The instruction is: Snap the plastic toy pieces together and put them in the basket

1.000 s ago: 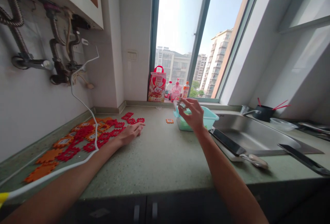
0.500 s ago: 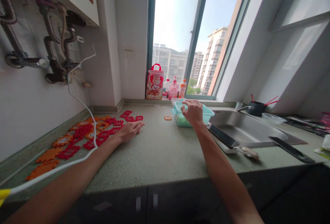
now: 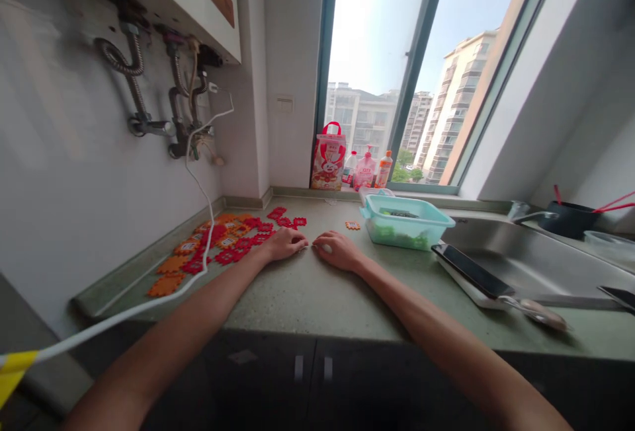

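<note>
I see red and orange puzzle tiles (image 3: pixel 233 246) scattered at the left, the patch stretching along the wall. My left hand (image 3: pixel 286 244) rests loosely curled beside them; my right hand (image 3: pixel 338 250) curls over something small and pale — unclear what. The teal bin (image 3: pixel 405 219) holds green bits, indistinct.

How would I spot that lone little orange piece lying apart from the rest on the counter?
Start at the tall window and drop to the green counter below it. Just left of the turquoise plastic tub lies a single orange puzzle piece. Unlike the red and orange pile by the wall, it sits alone.
</note>
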`<state>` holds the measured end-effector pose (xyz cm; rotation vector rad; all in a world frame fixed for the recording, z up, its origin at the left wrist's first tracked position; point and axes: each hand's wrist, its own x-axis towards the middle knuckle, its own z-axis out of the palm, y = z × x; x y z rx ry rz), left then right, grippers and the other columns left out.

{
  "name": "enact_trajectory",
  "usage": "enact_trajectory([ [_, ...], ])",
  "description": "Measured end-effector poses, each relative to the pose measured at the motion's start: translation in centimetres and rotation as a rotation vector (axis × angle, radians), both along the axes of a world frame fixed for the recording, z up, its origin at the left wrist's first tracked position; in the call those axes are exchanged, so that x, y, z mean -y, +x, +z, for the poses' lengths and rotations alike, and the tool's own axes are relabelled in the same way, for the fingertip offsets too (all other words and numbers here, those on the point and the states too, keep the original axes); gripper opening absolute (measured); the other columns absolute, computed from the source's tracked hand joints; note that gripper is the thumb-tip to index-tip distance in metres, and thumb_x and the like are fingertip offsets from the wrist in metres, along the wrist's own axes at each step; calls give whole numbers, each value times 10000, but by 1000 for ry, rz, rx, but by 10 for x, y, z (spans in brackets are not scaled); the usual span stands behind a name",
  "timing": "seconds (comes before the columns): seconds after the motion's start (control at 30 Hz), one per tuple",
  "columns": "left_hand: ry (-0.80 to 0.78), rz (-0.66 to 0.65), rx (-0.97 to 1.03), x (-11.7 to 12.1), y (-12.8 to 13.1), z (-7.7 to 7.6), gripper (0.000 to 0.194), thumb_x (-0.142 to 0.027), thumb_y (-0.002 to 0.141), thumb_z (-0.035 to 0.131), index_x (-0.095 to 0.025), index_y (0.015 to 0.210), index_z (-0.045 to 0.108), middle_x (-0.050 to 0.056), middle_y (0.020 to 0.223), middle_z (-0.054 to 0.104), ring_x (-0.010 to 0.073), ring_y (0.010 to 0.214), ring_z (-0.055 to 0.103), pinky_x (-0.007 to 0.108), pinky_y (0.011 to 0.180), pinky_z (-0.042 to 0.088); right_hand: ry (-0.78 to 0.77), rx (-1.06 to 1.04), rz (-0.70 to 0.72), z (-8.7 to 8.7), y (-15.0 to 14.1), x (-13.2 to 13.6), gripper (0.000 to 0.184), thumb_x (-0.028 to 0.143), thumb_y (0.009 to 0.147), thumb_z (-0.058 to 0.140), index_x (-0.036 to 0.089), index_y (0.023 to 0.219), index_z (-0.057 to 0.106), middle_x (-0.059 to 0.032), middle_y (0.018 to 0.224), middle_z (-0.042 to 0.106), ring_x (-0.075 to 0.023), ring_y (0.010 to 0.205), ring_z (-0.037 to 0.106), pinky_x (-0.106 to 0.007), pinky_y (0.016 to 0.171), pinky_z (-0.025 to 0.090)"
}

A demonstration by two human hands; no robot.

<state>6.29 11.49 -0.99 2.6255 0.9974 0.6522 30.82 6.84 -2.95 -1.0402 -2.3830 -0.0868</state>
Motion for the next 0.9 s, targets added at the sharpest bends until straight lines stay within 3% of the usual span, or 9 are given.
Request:
enact_trajectory([
  [0.1,47,25,-11,0,0,-2,319,-412,956,563,-217,1004,812,64,941,783,216,889,677,321,862,511,-34,-23,-4,-5,3,-3,264,213,959,612,230,1153,790,-96,1181,765,-248,1103,685,-391,1005,526],
  [0.2,160,61,-17,-2,-1,-5,281,-368,940,614,-223,1106,788,88,1157,753,257,1122,640,386,1062,476,-45,-12,10,-7,7,-5,293,230,966,604,245,1204,774,-99,1238,744,-251,1139,669,-403,1038,508],
  [0.3,222,108,-39,-4,-3,-9,377,-381,920,659,-230,1260,722,101,1283,687,277,1226,590,424,1126,446,-35,29,-26,-4,12,-14,303,258,961,617,241,1225,764,-111,1283,722,-259,1187,643,-412,1079,477],
  [0.5,260,233,-106,-8,-2,-12,499,-445,932,631,-227,1380,636,128,1415,603,310,1344,522,475,1173,398,-22,-14,-596,-1,32,-48,520,315,921,654,172,1421,640,-219,1550,515,-354,1401,494,-504,1163,376],
  [0.57,215,337,-145,-10,0,-12,571,-493,940,606,-230,1447,583,150,1506,543,339,1444,441,523,1215,342,-91,-52,-692,-4,37,-55,509,351,941,621,158,1412,641,-240,1522,537,-373,1389,507,-524,1149,382],
  [0.63,130,427,-185,-10,2,-11,631,-550,949,569,-242,1499,528,164,1591,466,360,1519,352,580,1244,278,-164,-66,-648,-7,41,-58,443,345,963,578,162,1352,681,-216,1424,630,-342,1341,563,-482,1136,410],
  [0.77,38,469,-218,-9,5,-10,671,-604,963,501,-247,1531,482,168,1653,392,365,1559,286,645,1254,207,-253,-81,-242,-7,48,-61,451,251,906,628,244,1354,685,-73,1326,730,-228,1198,676,-333,1074,488],
  [0.83,44,468,-224,-9,5,-9,681,-608,961,496,-240,1533,482,170,1659,384,361,1562,280,646,1257,195,-282,-136,-75,-6,50,-61,456,221,881,643,243,1333,700,-61,1277,754,-220,1123,708,-335,1039,520],
  [0.9,64,476,-234,-10,5,-9,695,-624,953,506,-238,1531,487,172,1661,380,359,1563,278,637,1261,186,-264,-167,-35,-7,49,-61,387,217,887,644,218,1262,741,-83,1230,762,-216,1048,726,-345,1014,537],
])
